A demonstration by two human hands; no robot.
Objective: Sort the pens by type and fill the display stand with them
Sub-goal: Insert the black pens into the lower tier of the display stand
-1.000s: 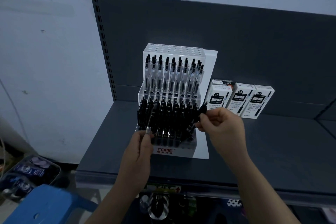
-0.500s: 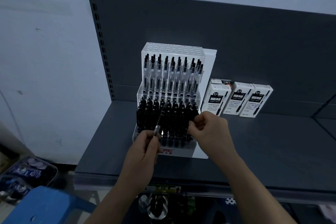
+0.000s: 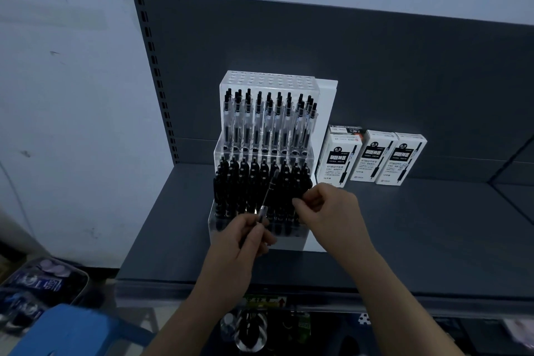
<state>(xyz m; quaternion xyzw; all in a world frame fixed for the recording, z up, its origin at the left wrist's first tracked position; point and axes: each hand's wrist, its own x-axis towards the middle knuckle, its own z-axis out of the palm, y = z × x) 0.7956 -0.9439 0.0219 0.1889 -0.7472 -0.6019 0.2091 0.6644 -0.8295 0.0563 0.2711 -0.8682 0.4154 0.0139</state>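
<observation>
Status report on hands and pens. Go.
Left hand grips clear pen. Right hand pinches black pen at display stand. Top tier empty. Nothing blocking.

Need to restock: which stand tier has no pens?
The top tier: its holes are bare; the middle tier holds clear pens, the bottom tier black ones.

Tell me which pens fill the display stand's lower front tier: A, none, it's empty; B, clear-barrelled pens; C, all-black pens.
C: black pens crowd the lower tier of the display stand, while the clear pens stand in the tier above.
</observation>
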